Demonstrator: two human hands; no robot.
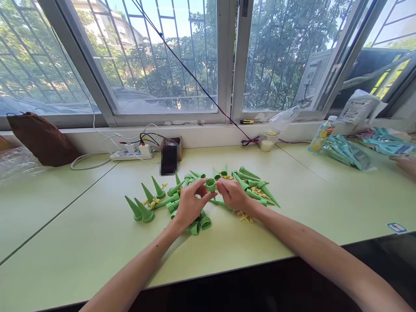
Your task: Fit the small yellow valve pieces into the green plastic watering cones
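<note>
A green cone (210, 185) is being held just above the middle of the worktop (97, 242), its round open mouth facing up towards the camera and its long axis running down and away, the tip hidden. It is looking smooth, plastic and hollow. The left hand (190, 204) and right hand (233, 195) are both pinching its rim from either side, fingertips clamped on it, wrists hovering over a pile of green cones (253, 184) and small yellow pieces (245, 216)
</note>
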